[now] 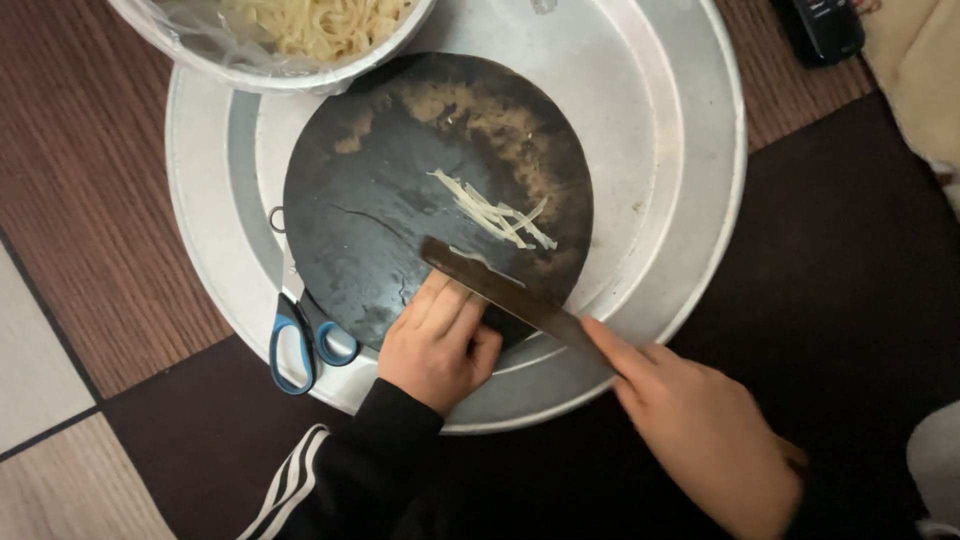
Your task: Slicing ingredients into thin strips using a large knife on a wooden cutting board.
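The right hand (700, 425) grips a knife (500, 290) by its handle, blade angled across a round dark cutting board (380, 230). The left hand (435, 345) rests at the board's near edge, fingers (445, 305) together, touching the blade. Pale cut strips (495, 212) lie just beyond the blade, clear of both hands.

blue scissors (300, 345), bowl of noodles (290, 45)

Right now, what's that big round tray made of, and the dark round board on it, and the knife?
The big round tray looks like dull silvery metal, perhaps aluminium, with a soft grey sheen. The dark round board seems to be wood, stained nearly black, showing a crack and worn pale patches. The knife in the right hand has a thin blade, probably steel, though blur hides its finish.
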